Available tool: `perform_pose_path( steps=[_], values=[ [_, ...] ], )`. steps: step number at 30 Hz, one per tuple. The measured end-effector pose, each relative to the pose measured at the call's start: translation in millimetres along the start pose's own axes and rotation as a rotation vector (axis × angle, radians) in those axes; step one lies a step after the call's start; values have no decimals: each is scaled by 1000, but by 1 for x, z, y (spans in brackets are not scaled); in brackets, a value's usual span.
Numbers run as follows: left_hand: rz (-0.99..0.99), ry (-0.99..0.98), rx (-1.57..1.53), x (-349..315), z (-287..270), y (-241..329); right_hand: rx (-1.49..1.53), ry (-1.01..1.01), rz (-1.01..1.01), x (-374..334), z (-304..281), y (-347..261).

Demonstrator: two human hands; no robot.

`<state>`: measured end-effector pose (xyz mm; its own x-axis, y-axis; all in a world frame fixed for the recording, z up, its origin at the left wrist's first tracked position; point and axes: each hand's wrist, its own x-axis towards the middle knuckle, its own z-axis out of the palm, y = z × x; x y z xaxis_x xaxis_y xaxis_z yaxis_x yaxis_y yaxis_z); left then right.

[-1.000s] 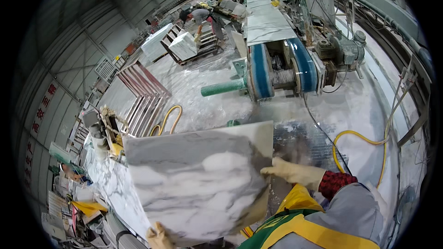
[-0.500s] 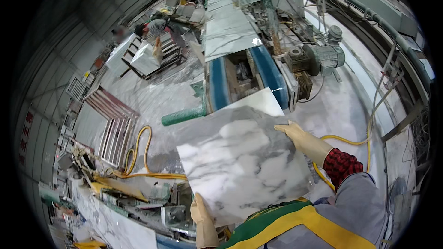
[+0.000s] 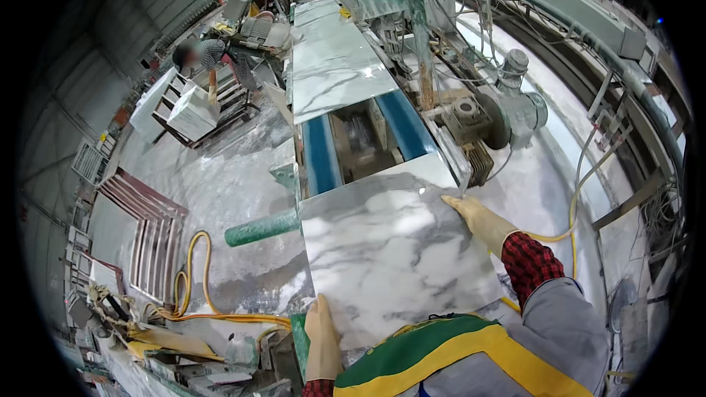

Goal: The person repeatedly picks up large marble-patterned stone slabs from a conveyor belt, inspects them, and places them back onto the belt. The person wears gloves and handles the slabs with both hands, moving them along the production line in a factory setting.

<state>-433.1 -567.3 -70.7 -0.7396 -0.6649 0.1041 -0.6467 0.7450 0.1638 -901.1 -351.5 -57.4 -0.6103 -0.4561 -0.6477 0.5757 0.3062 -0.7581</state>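
A square white slab point(image 3: 401, 250) with grey marble veining lies in front of me, glossy side up. My left hand point(image 3: 322, 338), in a cream glove, grips its near left edge. My right hand point(image 3: 478, 219), gloved alike, holds the right edge near the far corner, thumb on top and the other fingers mostly hidden. The slab's far edge meets the near end of a conveyor with two blue belts point(image 3: 321, 154); what bears the slab from below is hidden. Farther along the conveyor lie more veined slabs point(image 3: 334, 59).
A motor point(image 3: 507, 114) stands right of the conveyor. A green roller point(image 3: 261, 228) juts out on the left. Yellow hose point(image 3: 193, 265) loops over the floor near metal racks point(image 3: 154, 257). At the far left a person point(image 3: 213, 55) bends by a white block point(image 3: 193, 112).
The slab has turned and come square with the conveyor, covering the white corner that showed beyond it. Both hands keep their hold. My view has shifted to the right.
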Motion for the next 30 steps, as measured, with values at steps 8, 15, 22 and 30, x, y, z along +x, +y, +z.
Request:
perform_pose_path(
  steps=[8, 15, 22, 30],
  values=[
    [-579, -320, -487, 126, -40, 7, -132, 55, 12, 75, -1, -12],
    [-555, -298, -760, 162, 4, -28, 213, -98, 280, 10, -54, 59],
    [-823, -501, -1431, 198, -24, -39, 453, -329, 426, -46, -58, 80],
    [-1027, -324, -1579, 201, 10, -30, 573, 38, 267, 6, 4, 19]
  ],
)
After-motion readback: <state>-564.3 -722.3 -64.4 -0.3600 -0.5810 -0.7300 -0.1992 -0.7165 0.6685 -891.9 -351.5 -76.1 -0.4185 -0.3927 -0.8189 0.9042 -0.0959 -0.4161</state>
